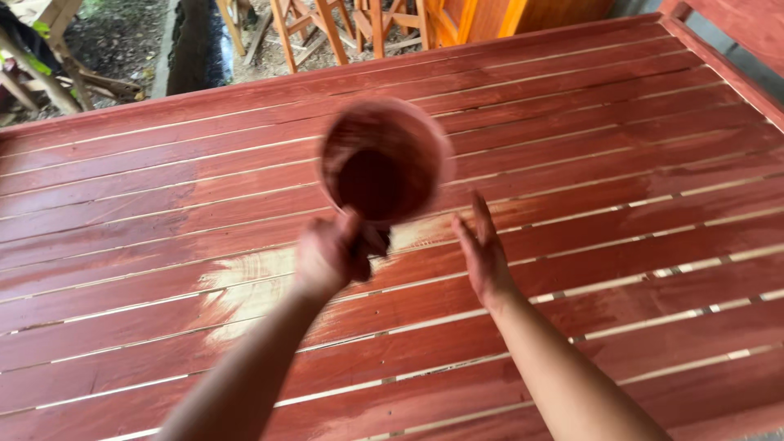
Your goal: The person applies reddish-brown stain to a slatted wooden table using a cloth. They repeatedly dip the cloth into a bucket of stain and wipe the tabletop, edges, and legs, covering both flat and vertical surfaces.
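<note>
Paint-stained cup (pixel 382 159), round and reddish-brown inside and out, hangs in the air above the slatted wooden surface (pixel 621 147), its open mouth turned toward the camera. It is blurred, so what it contains is hard to make out; the dark patch at its bottom may be stain or just shadow. The left hand (pixel 331 253) is closed in a fist around the cup's handle at the cup's lower edge, with the forearm running down from it toward the bottom of the view. The right hand (pixel 483 249) sits just to the right of the cup and below its rim, fingers spread loosely and pointing upward, palm turned toward the cup, holding nothing and not touching it. Under the cup the slats are coated deep red, while a pale unstained patch (pixel 245 286) shows on the boards to the lower left of the cup, with a smaller pale streak right beneath it. Beyond the far edge of the slats, above the cup, stand bare wooden furniture frames (pixel 343 28) on the ground.
</note>
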